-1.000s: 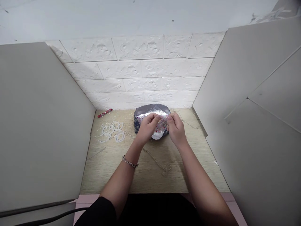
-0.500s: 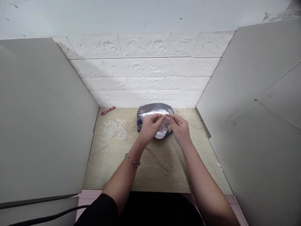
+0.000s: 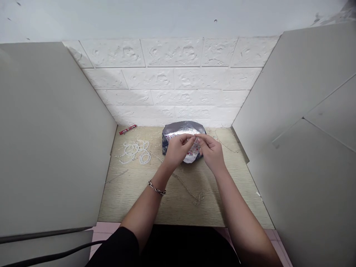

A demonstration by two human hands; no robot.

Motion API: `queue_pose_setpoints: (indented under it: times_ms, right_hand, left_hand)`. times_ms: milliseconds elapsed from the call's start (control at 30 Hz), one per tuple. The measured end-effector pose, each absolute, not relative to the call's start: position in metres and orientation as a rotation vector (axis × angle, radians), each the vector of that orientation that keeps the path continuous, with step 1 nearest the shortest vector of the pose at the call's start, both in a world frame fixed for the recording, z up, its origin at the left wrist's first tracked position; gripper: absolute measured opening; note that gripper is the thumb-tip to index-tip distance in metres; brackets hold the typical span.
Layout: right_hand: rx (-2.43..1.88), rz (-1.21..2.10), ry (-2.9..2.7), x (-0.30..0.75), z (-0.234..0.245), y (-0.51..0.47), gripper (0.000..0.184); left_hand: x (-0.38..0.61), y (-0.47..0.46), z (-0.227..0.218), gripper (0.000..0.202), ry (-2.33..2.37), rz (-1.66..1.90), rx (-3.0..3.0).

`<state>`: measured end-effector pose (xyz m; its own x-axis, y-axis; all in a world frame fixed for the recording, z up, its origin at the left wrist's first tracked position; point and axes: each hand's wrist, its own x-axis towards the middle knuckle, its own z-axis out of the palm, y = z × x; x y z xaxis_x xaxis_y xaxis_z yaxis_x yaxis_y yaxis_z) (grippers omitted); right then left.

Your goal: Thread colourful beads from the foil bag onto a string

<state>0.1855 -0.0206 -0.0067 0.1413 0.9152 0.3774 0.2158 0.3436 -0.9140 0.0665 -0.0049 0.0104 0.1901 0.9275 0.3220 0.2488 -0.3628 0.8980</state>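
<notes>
Centre of frame, back of pale wood-grain desk (image 3: 133,202): crinkled silver foil pouch (image 3: 182,129), mouth open, small pink and white beads inside, close to white brick-pattern wall (image 3: 172,79). Left hand (image 3: 178,148) curled over pouch mouth, thumb and forefinger pressed together. Right hand (image 3: 211,152) just beside it, fingertips pinched too, nearly touching those of the left. Item between fingertips too small to tell. Silver chain bracelet (image 3: 157,190) on left wrist. Left of pouch: looped string of white beads (image 3: 136,152) flat on desk. Upper left of desk, by wall: small red packet (image 3: 128,129). Below hands: thin pale strand (image 3: 189,191) across desk, curled at lower end. Grey partition boards (image 3: 50,141) at both sides.
</notes>
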Motion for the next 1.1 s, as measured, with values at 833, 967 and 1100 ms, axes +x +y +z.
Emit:
queue_pose_setpoints:
  times_ms: [833, 967, 1100]
  right_hand:
    - [-1.168, 0.58, -1.432, 0.1849, -0.0089, -0.022, 0.025]
    - [-1.157, 0.496, -1.476, 0.1845, -0.009, -0.0233, 0.025]
    - [-1.165, 0.44, -1.482, 0.1841, -0.0101, -0.0233, 0.023]
  left_hand:
    - [0.0645, -0.0021, 0.0107, 0.028, 1.097, 1.144, 1.787]
    - [0.0647, -0.0023, 0.0108, 0.031, 1.087, 1.137, 1.783]
    - [0.0648, -0.0014, 0.0099, 0.033, 1.048, 1.148, 1.753]
